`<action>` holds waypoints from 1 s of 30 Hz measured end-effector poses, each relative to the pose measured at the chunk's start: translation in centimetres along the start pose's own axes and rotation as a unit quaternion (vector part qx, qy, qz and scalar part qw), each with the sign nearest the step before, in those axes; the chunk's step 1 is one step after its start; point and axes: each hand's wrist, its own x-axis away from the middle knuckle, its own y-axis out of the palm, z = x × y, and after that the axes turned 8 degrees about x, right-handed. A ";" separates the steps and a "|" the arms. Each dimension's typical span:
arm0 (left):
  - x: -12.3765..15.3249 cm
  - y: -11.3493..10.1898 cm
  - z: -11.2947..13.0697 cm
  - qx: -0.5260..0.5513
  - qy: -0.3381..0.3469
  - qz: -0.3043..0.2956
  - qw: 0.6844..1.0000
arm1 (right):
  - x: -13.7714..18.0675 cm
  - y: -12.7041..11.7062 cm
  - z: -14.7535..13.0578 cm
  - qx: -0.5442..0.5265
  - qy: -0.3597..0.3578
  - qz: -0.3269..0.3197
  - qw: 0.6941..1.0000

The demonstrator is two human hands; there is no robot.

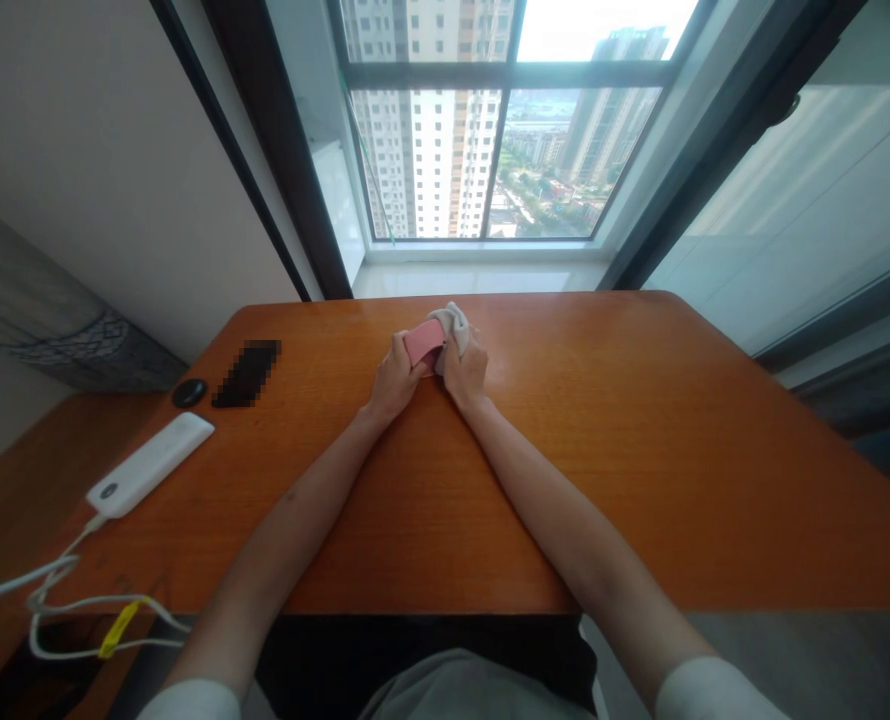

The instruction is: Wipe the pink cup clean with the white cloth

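Where the forearms [302,500] crossed the counter [640,430]: loose wrists likely served best.
Left hand [396,382]: grip clamped on pink item [424,342]; steady hold likely mattered most.
Right hand [466,372]: grip clamped on pale cloth [454,324].
Pink item: between both hands, toward counter's far edge; whether raised, couldn't tell.
Pale cloth: bunched against pink item; light, even pressure probably worked best.
Window [496,165]: beyond; its light likely helped checking.

Your left hand [395,382] covers one end of the pink object [424,343]; your right hand [467,374] hides part of the white cloth [456,325]. Dark item [248,373] pixelated, unreadable. White cable [10,586] cut by left edge, your sleeves [196,701] by bottom.
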 end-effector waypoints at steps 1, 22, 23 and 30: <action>0.0 0.0 -0.2 0.002 -0.003 -0.001 1.000 | 0.0 -0.2 -0.1 0.008 -0.038 -0.010 0.999; 0.3 0.2 -1.1 0.066 -0.013 -0.001 0.998 | 0.8 -0.2 -2.6 0.044 -0.276 -0.090 0.956; 0.3 0.2 -0.9 0.053 -0.013 0.001 0.998 | 0.8 0.1 -2.4 0.035 -0.245 -0.075 0.966; 0.1 -0.2 0.3 0.005 -0.003 0.001 1.000 | 0.4 0.3 -0.5 -0.028 -0.041 0.004 0.999</action>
